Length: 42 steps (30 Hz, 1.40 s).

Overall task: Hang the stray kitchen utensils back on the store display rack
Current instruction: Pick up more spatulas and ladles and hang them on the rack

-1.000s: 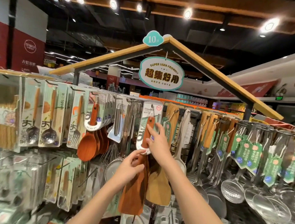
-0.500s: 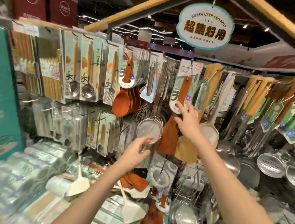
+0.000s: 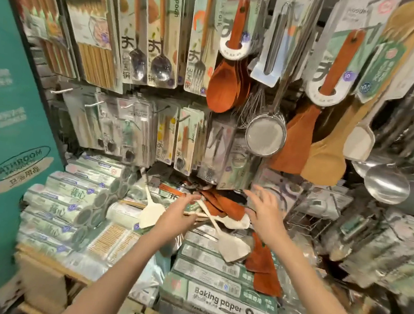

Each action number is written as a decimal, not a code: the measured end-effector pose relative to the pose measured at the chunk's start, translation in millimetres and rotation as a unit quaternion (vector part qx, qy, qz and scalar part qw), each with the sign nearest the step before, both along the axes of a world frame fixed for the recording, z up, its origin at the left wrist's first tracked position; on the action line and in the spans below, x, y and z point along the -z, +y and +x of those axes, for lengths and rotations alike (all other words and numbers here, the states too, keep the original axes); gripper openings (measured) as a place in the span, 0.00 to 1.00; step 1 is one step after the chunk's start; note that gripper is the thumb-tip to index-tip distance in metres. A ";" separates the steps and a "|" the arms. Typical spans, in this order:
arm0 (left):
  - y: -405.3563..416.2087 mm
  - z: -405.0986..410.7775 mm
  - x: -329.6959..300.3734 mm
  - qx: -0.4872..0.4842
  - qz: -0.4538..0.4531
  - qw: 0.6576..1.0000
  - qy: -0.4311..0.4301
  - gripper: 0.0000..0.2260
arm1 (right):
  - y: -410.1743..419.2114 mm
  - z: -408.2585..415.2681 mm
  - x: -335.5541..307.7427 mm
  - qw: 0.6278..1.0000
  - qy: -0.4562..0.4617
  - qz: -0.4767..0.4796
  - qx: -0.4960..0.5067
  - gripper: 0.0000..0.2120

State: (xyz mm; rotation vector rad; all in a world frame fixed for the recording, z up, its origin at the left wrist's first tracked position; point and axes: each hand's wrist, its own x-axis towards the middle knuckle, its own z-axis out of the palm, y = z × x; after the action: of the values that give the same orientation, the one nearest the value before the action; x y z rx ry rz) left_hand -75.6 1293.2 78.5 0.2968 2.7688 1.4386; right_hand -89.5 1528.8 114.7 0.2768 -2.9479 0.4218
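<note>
Stray utensils under the rack
Left hand [image 3: 179,213] spread over white spatula [image 3: 149,214]; right hand [image 3: 266,209] spread beside brown spatulas [image 3: 224,206].

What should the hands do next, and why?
Probably the left hand should close on one white spatula and lift it. Both hands are open and hold nothing, the right hand hovering above the pile. Loose white and brown spatulas lie on the boxes below the rack, not yet hung.
</note>
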 end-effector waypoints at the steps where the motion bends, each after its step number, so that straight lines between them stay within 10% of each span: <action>1: -15.0 -4.6 10.9 0.002 -0.009 1.000 -0.006 0.22 | -8.8 -1.3 12.7 1.000 -0.014 -0.002 0.012 0.23; 22: -144.7 -60.0 178.4 0.012 -0.076 0.994 -0.079 0.18 | -98.0 -93.0 203.5 0.963 -0.167 -0.058 0.202 0.25; 32: -95.0 -72.2 159.2 0.007 0.099 0.990 -0.102 0.18 | -99.4 -68.3 181.4 0.965 -0.104 -0.202 0.134 0.20; 42: -62.7 -75.4 125.9 -0.090 0.359 0.915 -0.159 0.10 | -176.7 -50.4 143.8 0.945 -0.188 -0.265 -0.050 0.22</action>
State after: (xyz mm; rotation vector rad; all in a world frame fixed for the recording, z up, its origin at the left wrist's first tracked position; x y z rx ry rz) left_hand -150.9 1230.5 -47.3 -0.1956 1.9612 2.2675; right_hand -139.9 1352.1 -29.2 0.3001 -3.0163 1.3869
